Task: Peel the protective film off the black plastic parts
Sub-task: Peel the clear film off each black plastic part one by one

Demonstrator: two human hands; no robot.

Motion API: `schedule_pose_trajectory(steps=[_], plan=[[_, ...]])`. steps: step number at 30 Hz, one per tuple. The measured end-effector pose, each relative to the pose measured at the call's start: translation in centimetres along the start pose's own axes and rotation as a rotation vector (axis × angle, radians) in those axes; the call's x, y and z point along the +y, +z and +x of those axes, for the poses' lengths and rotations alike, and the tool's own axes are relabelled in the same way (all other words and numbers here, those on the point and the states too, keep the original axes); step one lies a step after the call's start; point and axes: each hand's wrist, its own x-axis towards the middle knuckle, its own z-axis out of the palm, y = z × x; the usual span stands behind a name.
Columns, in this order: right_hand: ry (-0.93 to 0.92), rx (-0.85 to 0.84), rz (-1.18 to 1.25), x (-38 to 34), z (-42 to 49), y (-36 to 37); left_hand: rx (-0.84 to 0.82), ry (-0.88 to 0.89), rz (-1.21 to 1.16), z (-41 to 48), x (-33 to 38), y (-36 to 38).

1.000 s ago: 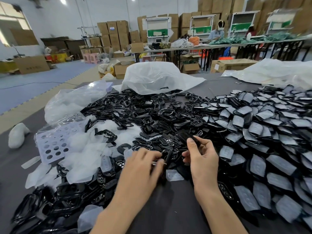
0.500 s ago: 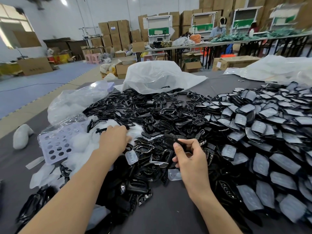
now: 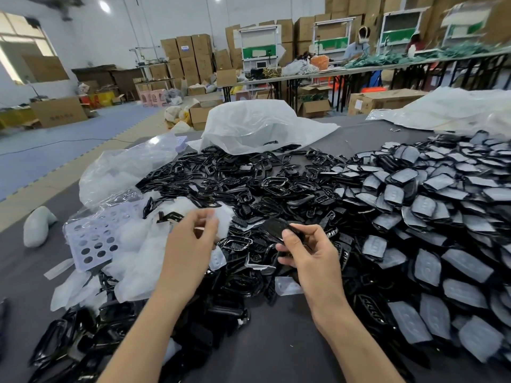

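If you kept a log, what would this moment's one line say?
right hand: grips one black part | left hand: raised beside it, grip blurred | film-covered parts: heaped right | peeled film: piled left

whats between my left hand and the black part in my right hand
In the head view, only loose black frames of the pile lie in the gap between the left hand and the black part that the right hand grips.
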Motion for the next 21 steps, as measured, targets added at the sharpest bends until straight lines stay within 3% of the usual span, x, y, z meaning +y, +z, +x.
schedule_pose_trajectory(steps=[6, 21], plan=[[0.138, -0.201, 0.230, -0.2, -0.1, 0.3, -0.105, -0.227, -0.484, -3.7, -0.1, 2.9], [0.211, -0.150, 0.400, -0.1, 0.1, 0.4, -0.318, -0.312, -0.846, -5.0, 0.8, 3.2]])
